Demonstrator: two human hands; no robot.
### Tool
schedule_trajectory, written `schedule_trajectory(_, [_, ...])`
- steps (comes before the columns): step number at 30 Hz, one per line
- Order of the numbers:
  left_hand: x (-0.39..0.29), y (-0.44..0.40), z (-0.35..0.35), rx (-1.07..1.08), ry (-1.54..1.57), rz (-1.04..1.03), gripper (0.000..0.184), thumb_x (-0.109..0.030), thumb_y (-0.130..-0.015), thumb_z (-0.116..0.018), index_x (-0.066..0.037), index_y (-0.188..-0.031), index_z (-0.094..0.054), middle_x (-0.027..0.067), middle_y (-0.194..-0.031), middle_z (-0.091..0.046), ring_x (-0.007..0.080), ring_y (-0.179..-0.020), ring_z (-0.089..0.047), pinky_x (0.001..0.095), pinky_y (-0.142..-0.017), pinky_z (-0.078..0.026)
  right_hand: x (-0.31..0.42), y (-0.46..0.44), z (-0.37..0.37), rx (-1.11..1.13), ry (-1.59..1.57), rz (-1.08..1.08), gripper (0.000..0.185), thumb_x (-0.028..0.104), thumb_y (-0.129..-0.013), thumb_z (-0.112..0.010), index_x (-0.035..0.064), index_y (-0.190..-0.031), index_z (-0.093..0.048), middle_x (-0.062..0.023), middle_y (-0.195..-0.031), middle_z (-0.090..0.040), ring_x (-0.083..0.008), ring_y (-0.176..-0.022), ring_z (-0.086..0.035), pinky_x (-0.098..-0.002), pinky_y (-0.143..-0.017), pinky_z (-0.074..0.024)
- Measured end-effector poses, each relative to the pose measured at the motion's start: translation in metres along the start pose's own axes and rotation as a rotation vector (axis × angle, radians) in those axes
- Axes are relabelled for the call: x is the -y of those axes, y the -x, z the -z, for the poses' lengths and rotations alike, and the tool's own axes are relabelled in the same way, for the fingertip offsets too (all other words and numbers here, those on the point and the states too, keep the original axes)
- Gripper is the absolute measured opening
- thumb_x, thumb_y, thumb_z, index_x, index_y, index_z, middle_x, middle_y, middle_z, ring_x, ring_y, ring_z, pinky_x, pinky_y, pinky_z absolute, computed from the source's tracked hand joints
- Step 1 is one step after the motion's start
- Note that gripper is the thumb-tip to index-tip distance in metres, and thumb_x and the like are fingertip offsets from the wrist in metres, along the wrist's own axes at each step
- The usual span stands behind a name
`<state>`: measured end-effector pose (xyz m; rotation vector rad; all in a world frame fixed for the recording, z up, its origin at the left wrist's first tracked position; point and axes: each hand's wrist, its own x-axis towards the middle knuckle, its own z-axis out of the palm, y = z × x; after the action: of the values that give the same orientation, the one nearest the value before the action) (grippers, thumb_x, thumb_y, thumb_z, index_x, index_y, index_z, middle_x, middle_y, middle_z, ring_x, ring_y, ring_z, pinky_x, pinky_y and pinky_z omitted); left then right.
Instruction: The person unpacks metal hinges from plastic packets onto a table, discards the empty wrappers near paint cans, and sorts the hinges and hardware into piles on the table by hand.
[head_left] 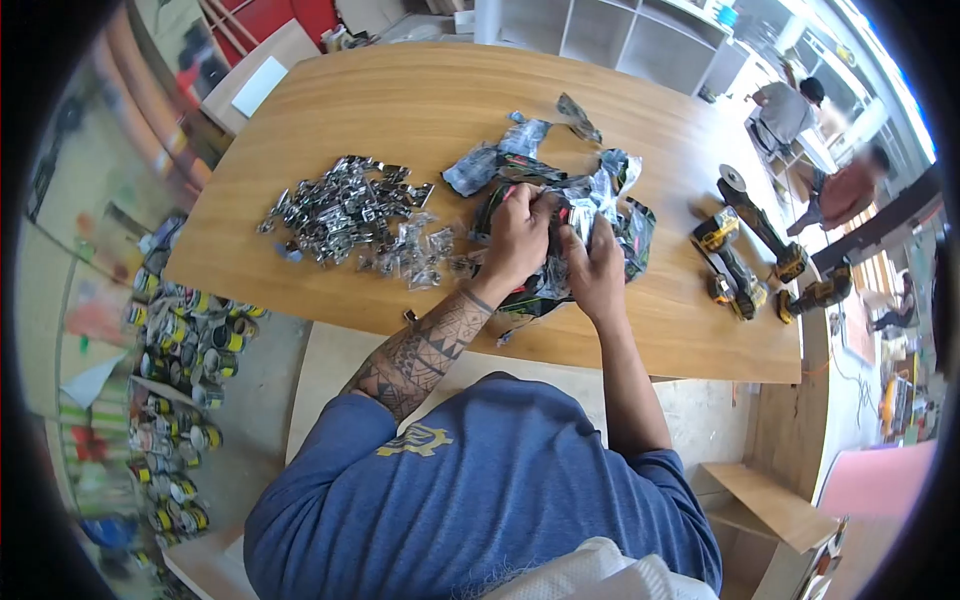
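My left hand (522,235) and my right hand (598,268) are close together over the wooden table, both closed on a torn foil-like plastic packet (583,214). My fingers hide part of it, and its contents cannot be made out. Crumpled black and silver wrappers (638,235) lie around and under both hands. Left of my left hand is a heap of shiny metal fittings (340,208), which look like cabinet hinges. Small clear plastic bags (412,252) sit between that heap and my left hand.
Several yellow and black power tools (735,262), one an angle grinder (750,205), lie at the table's right side. Many paint cans (190,360) crowd the floor at left. Two people (785,112) are in the background at right, beyond the wooden table (420,95).
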<state>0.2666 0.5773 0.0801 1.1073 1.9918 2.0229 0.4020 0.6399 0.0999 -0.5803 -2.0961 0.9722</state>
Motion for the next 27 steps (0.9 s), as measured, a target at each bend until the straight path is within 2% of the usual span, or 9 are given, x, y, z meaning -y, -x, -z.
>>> schedule_trajectory(4, [0.007,-0.020,0.003,-0.070,-0.158,0.069,0.026,-0.021,-0.104,-0.065,0.004,-0.104,-0.068,0.0268,-0.092,-0.074,0.0420,-0.089,-0.073,0.0488,-0.078,-0.054,0.007,0.011,0.003,0.093,-0.165,0.103,0.029,0.025,-0.105,-0.064,-0.0020,-0.117,-0.062,-0.0209,-0.081,-0.065,-0.0315,-0.071,-0.063,-0.0414,-0.070,-0.0505])
schedule_trajectory(7, [0.035,-0.060,0.027,-0.173,0.542,0.346,0.024,-0.027,-0.108,-0.063,-0.006,-0.097,-0.060,-0.0014,-0.070,-0.058,0.0070,-0.057,-0.055,0.0253,-0.047,-0.043,0.016,0.025,0.004,0.069,-0.260,0.103,0.034,0.029,-0.111,-0.056,-0.0014,-0.124,-0.063,-0.0145,-0.090,-0.068,-0.0214,-0.081,-0.062,-0.0358,-0.076,-0.0508])
schedule_trajectory(9, [0.022,-0.071,0.046,-0.159,0.516,0.330,0.019,-0.022,-0.108,-0.064,-0.004,-0.103,-0.063,-0.0026,-0.074,-0.057,0.0068,-0.059,-0.053,0.0242,-0.051,-0.044,0.010,0.025,0.005,-0.017,-0.331,0.046,0.041,0.036,-0.116,-0.046,-0.0007,-0.121,-0.064,-0.0058,-0.100,-0.069,-0.0164,-0.088,-0.062,-0.0300,-0.082,-0.0502])
schedule_trajectory(16, [-0.047,-0.011,0.031,0.428,0.135,-0.051,0.027,-0.023,-0.107,-0.066,0.000,-0.121,-0.070,0.0020,-0.083,-0.071,0.0057,-0.066,-0.061,0.0246,-0.059,-0.050,-0.028,0.009,0.002,0.074,-1.119,-0.359,0.043,0.039,-0.117,-0.039,0.0041,-0.130,-0.060,-0.0087,-0.112,-0.072,-0.0192,-0.094,-0.072,-0.0345,-0.086,-0.0586])
schedule_trajectory(18, [-0.040,0.001,0.015,0.478,0.143,-0.049,0.026,-0.017,-0.105,-0.068,0.000,-0.125,-0.069,0.0049,-0.092,-0.075,0.0080,-0.074,-0.067,0.0291,-0.064,-0.056,-0.037,0.008,0.001,0.156,-1.157,-0.346,0.043,0.041,-0.116,-0.040,0.0065,-0.134,-0.058,-0.0080,-0.112,-0.072,-0.0189,-0.096,-0.072,-0.0354,-0.086,-0.0597])
schedule_trajectory(19, [-0.048,0.003,0.018,0.553,0.202,0.049,0.029,-0.010,-0.104,-0.069,0.003,-0.129,-0.067,0.0070,-0.119,-0.074,0.0110,-0.102,-0.070,0.0287,-0.087,-0.058,-0.031,0.007,0.002,0.165,-1.144,-0.399,0.044,0.041,-0.117,-0.039,0.0058,-0.134,-0.058,-0.0083,-0.111,-0.071,-0.0174,-0.092,-0.072,-0.0332,-0.082,-0.0596])
schedule_trajectory(24, [-0.044,-0.012,0.031,0.534,-0.078,-0.358,0.033,-0.010,-0.099,-0.075,0.000,-0.129,-0.066,0.0118,-0.115,-0.075,0.0154,-0.100,-0.073,0.0318,-0.084,-0.058,-0.023,0.000,0.008,0.274,-1.030,-0.496,0.048,0.044,-0.116,-0.038,0.0041,-0.130,-0.060,-0.0078,-0.104,-0.072,-0.0168,-0.074,-0.072,-0.0313,-0.067,-0.0614])
schedule_trajectory(25, [-0.050,-0.015,0.036,0.570,-0.110,-0.334,0.031,-0.012,-0.097,-0.078,0.000,-0.124,-0.067,0.0121,-0.112,-0.075,0.0168,-0.099,-0.073,0.0324,-0.084,-0.058,-0.031,-0.003,0.017,0.424,-0.996,-0.461,0.054,0.045,-0.116,-0.038,0.0009,-0.142,-0.056,-0.0126,-0.122,-0.071,-0.0211,-0.100,-0.073,-0.0348,-0.088,-0.0604])
schedule_trajectory(27, [-0.050,-0.020,0.039,0.555,-0.122,-0.442,0.032,-0.018,-0.092,-0.084,0.000,-0.111,-0.067,0.0116,-0.105,-0.075,0.0189,-0.099,-0.073,0.0339,-0.083,-0.058,-0.031,-0.008,0.008,0.386,-0.824,-0.344,0.058,0.046,-0.115,-0.040,0.0004,-0.149,-0.051,-0.0148,-0.133,-0.066,-0.0230,-0.115,-0.067,-0.0362,-0.100,-0.0538])
